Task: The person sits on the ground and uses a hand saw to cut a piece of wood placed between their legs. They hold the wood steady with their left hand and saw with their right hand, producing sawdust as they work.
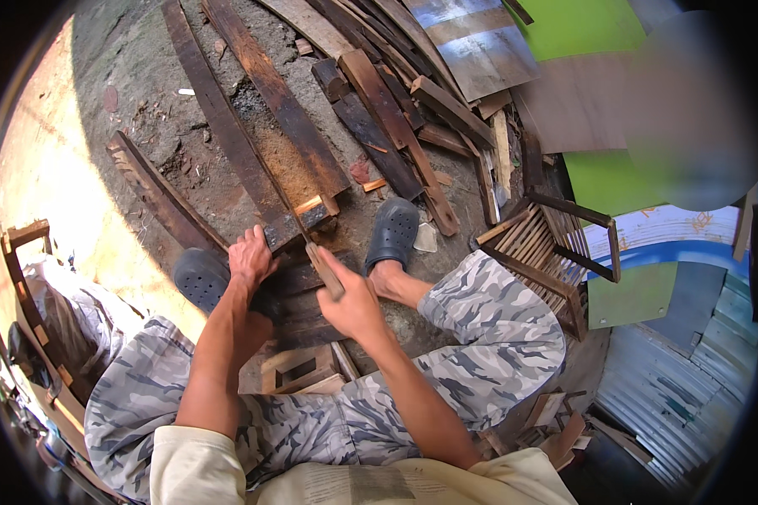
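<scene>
My left hand (251, 257) grips the near end of a long dark plank (232, 135), its fingers bent over the edge. The plank stretches away over the ground, and its near end rests on a low wooden support between my feet. Closed around a flat wooden handle, my right hand (351, 303) holds what looks like a handsaw (325, 271). Its thin blade shows nearly edge-on beside the plank's end. A second weathered plank (278, 101) lies to the right, next to a small block with a pale orange face (313, 209).
Dark sticks and boards (387, 109) are piled at the far right. A slatted wooden frame (547, 244) stands by my right knee. My dark clogs (393, 231) flank the work. A curved board (164, 194) lies left, and corrugated metal sheets (657, 387) lean at right.
</scene>
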The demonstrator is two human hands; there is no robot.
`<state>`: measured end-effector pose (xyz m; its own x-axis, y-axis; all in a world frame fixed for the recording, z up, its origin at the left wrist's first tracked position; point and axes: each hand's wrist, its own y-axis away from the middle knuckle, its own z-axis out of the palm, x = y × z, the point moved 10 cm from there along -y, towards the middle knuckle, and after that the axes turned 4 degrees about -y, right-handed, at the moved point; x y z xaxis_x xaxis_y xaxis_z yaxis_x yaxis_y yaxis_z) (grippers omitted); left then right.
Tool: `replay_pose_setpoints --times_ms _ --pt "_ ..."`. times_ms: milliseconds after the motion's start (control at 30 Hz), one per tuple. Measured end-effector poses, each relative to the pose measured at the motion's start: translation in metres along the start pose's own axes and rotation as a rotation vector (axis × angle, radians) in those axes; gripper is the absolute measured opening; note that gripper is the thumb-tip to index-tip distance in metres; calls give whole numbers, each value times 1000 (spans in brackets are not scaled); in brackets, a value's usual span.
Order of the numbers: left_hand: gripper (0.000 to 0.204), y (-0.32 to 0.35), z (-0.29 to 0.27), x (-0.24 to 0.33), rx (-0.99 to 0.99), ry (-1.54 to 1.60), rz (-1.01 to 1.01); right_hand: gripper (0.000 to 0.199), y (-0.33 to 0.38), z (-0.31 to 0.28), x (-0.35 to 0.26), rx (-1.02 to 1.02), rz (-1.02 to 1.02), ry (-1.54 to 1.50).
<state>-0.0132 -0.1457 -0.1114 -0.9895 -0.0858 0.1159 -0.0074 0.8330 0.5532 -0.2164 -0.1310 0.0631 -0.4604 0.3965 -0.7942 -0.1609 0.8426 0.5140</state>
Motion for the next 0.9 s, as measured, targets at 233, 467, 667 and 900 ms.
replay_pose_setpoints --times_ms 233,467,667,900 --pt "66 10 4 -14 77 -11 -9 71 92 -30 -19 -62 -48 -20" --pt "67 2 0 5 14 2 41 66 -19 16 25 -1 40 -4" --pt "68 8 1 -6 22 -14 36 67 91 -25 -11 -15 -22 -55" --pt "66 0 -1 3 8 -24 66 66 -18 21 27 -19 127 -6"
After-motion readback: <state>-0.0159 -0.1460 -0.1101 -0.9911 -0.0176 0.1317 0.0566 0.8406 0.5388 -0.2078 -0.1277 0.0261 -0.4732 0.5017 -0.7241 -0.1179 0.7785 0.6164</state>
